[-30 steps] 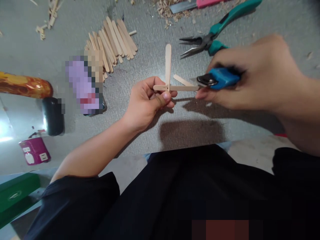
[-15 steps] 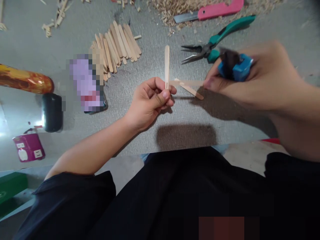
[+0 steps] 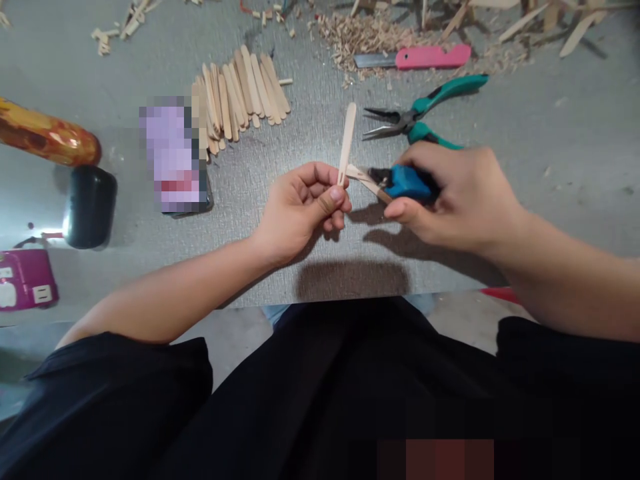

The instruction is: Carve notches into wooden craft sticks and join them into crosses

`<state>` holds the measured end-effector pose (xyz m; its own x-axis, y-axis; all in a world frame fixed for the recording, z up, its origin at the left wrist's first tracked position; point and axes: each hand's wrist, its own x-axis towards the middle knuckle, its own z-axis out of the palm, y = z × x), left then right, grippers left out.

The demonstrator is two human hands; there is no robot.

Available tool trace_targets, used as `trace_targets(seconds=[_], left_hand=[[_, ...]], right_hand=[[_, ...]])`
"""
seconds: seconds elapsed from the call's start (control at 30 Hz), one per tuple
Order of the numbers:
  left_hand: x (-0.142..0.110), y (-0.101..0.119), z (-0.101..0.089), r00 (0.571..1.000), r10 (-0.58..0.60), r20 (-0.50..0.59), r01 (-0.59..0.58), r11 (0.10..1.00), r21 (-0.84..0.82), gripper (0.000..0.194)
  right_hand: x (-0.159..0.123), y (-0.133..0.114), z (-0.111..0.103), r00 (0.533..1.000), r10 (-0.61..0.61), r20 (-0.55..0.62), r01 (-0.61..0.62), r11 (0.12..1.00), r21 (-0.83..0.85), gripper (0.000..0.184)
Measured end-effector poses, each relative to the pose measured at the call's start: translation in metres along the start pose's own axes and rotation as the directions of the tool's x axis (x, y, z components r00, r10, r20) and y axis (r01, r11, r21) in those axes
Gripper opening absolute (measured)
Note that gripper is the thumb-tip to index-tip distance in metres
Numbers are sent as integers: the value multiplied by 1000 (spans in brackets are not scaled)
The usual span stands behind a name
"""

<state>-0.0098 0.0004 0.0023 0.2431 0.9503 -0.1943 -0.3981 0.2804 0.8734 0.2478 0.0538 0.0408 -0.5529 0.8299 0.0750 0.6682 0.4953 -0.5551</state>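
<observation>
My left hand (image 3: 313, 207) pinches a wooden craft stick (image 3: 349, 137) between thumb and fingers near its lower end. The stick points up and leans slightly right, with a small slit just above the thumb. My right hand (image 3: 455, 193) is closed round a blue-handled cutter (image 3: 407, 183), its dark jaws pointing left toward the held stick but apart from it. Below those jaws is another craft stick (image 3: 367, 179), slanting down toward my right thumb; I cannot tell whether the thumb touches it.
Green-handled needle-nose pliers (image 3: 407, 120) and a pink-handled knife (image 3: 433, 57) lie beyond my right hand, near wood shavings (image 3: 355, 33). A pile of craft sticks (image 3: 240, 93) and a phone (image 3: 173, 157) lie left. Further left are a dark rounded case (image 3: 90, 207) and a purple socket block (image 3: 27, 280).
My right hand has moved left and lower, bringing the cutter's jaws closer to my left hand. The blurred stick that stretched between both hands no longer shows there. The held stick leans further right.
</observation>
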Motion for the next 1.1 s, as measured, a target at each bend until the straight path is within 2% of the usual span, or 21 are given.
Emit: trace_targets(seconds=[0.07, 0.17, 0.23, 0.4, 0.53, 0.63, 0.83, 0.97, 1.1], left_hand=[[0, 0, 0, 1000, 12, 8, -12, 1000, 2, 58], [0, -2, -1, 999, 29, 15, -29, 999, 19, 58], [0, -3, -1, 999, 33, 24, -34, 999, 33, 59], [-1, -5, -2, 999, 25, 35, -27, 998, 56, 63], [-2, -3, -1, 1000, -6, 26, 4, 997, 78, 65], [-4, 0, 1, 1000, -12, 8, 11, 998, 57, 63], [-7, 3, 4, 996, -68, -50, 72, 995, 63, 67], [-7, 4, 2, 996, -89, -3, 89, 995, 47, 68], [-6, 7, 1, 990, -128, 66, 125, 991, 50, 67]], right_hand=[[-3, -3, 2, 999, -46, 29, 47, 998, -42, 79], [-5, -5, 4, 998, -24, 56, 30, 992, -122, 82], [-5, -4, 6, 998, -21, 55, 30, 985, -171, 85], [-8, 2, 10, 995, -102, 20, 104, 958, -267, 95], [-12, 0, 7, 998, -61, 26, 66, 948, -312, 99], [-12, -5, 1, 997, -11, 83, 36, 951, -306, 98], [-8, -3, -4, 971, -1, 238, 46, 982, -184, 96], [-8, 3, 2, 960, -28, 279, 74, 985, -156, 98], [-6, 3, 5, 952, -10, 306, 50, 991, -122, 98]])
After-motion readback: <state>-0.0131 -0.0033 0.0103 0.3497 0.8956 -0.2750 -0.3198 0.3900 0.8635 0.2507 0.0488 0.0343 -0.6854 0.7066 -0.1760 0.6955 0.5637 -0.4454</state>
